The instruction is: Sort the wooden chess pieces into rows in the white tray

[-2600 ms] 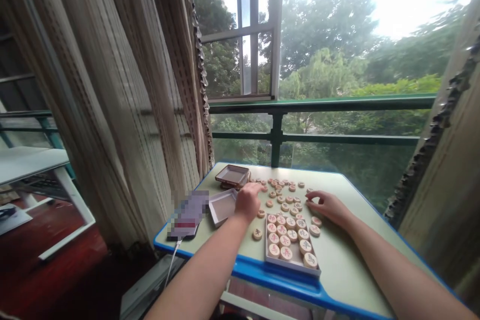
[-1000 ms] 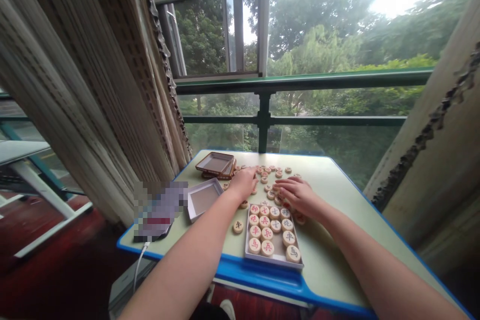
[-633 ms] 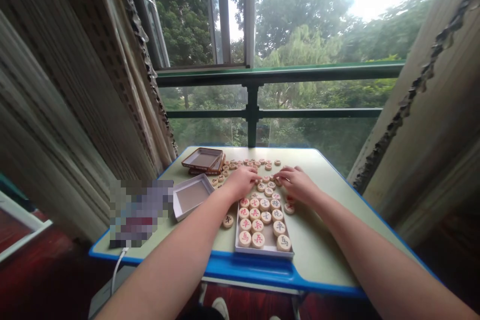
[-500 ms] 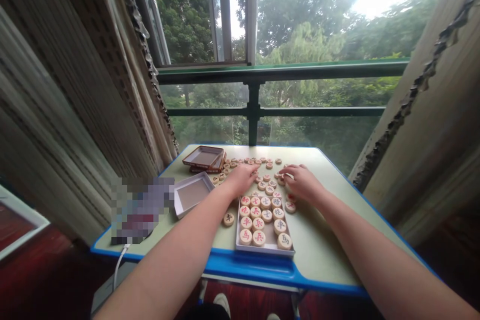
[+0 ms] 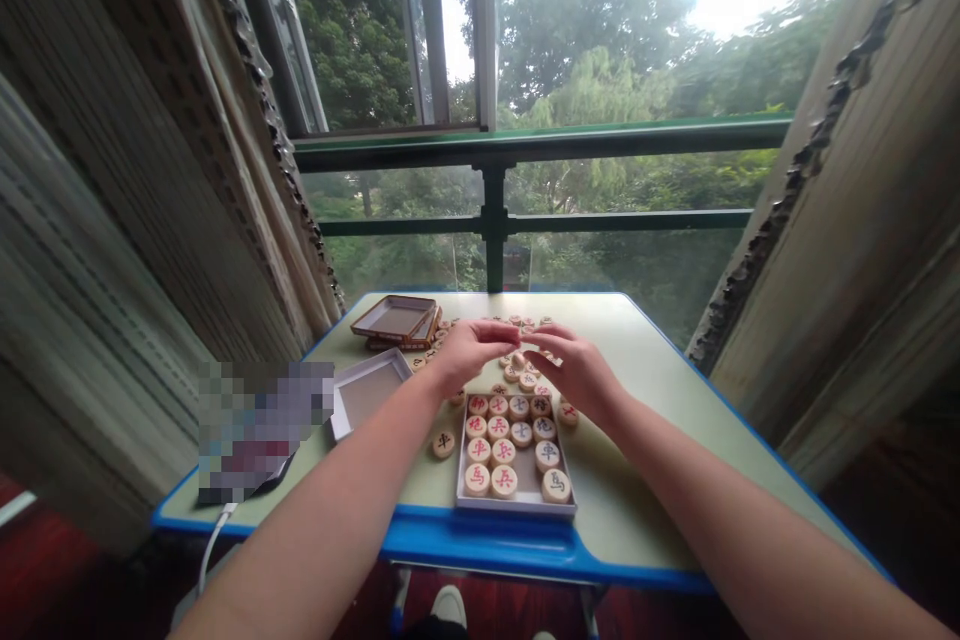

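Over the scattered xiangqi pieces, my left hand (image 5: 474, 352) and my right hand (image 5: 571, 366) come together at the fingertips. The left fingers are stretched and pressed together; whatever is between them is hidden. My right hand is open, its thumb apart from the curved fingers. A tilted xiangqi piece (image 5: 517, 360) shows just below the fingertips; whether a finger touches it I cannot tell. Nearer to me, a shallow box (image 5: 517, 502) holds rows of red and black pieces, with a bare gap in its third column. One loose piece (image 5: 443, 443) lies left of the box.
An open white tray (image 5: 369, 394) lies on the left of the table (image 5: 645, 480), before stacked brown-edged box lids (image 5: 394, 318). A blurred-out object with a white cable (image 5: 214, 540) rests at the left edge. Window, railing and curtains surround the far side.
My hands were apart over the pieces; now they have met above them. The right hand has moved left and off the pieces at the right. The view has shifted slightly.
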The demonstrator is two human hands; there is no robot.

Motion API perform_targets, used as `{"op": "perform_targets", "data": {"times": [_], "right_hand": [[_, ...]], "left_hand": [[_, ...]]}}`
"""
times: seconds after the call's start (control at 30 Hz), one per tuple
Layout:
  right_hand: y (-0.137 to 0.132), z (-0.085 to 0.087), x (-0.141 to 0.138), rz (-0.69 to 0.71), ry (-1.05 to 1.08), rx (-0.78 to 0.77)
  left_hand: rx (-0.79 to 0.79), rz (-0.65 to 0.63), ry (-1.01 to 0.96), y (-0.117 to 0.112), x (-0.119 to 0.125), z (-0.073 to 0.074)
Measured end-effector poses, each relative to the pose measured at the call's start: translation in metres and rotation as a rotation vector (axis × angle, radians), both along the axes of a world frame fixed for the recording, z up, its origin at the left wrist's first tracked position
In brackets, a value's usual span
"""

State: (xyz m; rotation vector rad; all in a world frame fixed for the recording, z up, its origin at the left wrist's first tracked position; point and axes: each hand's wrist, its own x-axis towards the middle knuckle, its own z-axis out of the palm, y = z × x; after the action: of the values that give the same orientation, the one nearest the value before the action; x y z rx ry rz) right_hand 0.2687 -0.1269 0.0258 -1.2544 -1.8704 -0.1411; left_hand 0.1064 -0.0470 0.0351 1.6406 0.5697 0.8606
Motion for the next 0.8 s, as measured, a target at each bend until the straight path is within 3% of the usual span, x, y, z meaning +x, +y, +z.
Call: {"op": "perform_targets", "data": {"times": [0.23,0.43,0.5,0.8], "right_hand": [[0.011,-0.009,0.008,-0.093,-0.036,-0.225],[0.011,-0.008,0.009,-0.045,-0.160,-0.335],[0.011,-0.008,0.010,-0.062,-0.178,-0.349],[0.009,-0.007,0.001,-0.080,-0.158,-0.420]], "left_hand": [[0.117,0.104,0.137,0.014,-0.001,-0.014],[0.686,0.059,0.506,0.021,-0.011,-0.012],[0.797,0.033,0.548,0.022,-0.012,-0.012],[0.819,0.010,0.544,0.026,-0.008,-0.019]]}}
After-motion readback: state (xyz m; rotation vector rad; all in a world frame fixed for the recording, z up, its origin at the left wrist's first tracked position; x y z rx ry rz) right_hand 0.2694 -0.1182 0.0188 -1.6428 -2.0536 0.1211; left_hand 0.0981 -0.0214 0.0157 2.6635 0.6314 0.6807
